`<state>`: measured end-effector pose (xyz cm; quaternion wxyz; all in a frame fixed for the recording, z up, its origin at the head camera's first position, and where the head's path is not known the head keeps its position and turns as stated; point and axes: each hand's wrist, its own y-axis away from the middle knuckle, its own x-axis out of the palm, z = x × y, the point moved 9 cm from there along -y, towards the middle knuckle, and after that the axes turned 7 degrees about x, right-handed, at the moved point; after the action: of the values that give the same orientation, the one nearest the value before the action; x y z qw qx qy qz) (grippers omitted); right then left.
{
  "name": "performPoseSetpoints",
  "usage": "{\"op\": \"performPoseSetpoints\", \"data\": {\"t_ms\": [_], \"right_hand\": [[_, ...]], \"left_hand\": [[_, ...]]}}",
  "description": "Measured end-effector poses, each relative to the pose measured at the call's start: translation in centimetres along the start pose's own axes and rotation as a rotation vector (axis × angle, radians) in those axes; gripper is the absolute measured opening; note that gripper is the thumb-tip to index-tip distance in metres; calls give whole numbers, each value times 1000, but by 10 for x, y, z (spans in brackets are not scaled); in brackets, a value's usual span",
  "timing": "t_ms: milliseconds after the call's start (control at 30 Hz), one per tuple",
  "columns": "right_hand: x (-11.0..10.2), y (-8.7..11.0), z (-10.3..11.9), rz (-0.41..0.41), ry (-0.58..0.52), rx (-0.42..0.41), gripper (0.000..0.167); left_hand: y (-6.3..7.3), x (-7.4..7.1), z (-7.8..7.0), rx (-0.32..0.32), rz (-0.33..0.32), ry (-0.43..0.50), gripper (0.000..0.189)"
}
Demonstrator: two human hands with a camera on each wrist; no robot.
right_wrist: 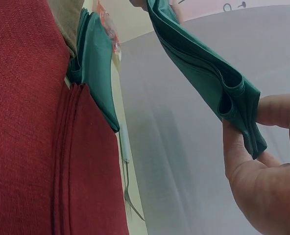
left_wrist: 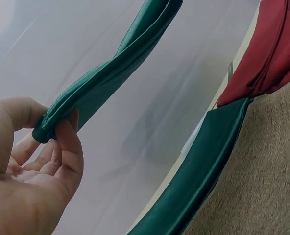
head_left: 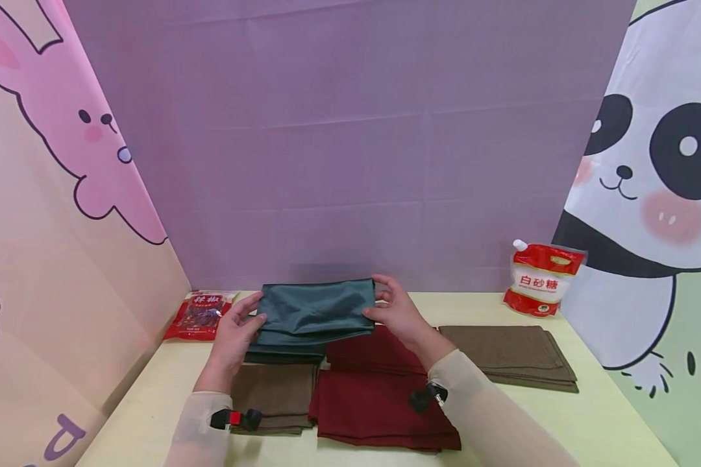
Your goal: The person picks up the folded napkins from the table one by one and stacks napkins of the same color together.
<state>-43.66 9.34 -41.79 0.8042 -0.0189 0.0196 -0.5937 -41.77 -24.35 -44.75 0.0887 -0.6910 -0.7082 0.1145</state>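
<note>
A folded dark green cloth (head_left: 315, 312) is held up above the table between both hands. My left hand (head_left: 233, 334) pinches its left edge between thumb and fingers. At the opposite edge, my right hand (head_left: 402, 319) pinches it the same way; the right wrist view shows the looped layers of the cloth's fold (right_wrist: 233, 90). Underneath, partly hidden by the raised cloth, lies another folded green cloth (head_left: 286, 355). Nearer the front is a folded brown cloth (head_left: 274, 392), with a folded dark red cloth (head_left: 380, 405) to its right and another red cloth (head_left: 356, 350) behind that.
Folded brown cloth (head_left: 505, 353) lies at the right. A red bag of dried chillies (head_left: 198, 316) lies back left; a spouted sugar pouch (head_left: 543, 279) stands back right. Along the back edge is a utensil with a pale handle (right_wrist: 125, 144). A purple backdrop (head_left: 350, 143) rises behind.
</note>
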Motion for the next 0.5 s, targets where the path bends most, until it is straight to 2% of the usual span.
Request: {"op": "performPoseSetpoints", "data": {"t_ms": [233,500], "right_hand": [[6,-7,-9,-22,10,30,76],[16,-13,-13,-31,19,27,75]], "left_hand": [[0,-6,7,-32,-12,11,50],[-1,-11,14,-34,12,95,53]]}}
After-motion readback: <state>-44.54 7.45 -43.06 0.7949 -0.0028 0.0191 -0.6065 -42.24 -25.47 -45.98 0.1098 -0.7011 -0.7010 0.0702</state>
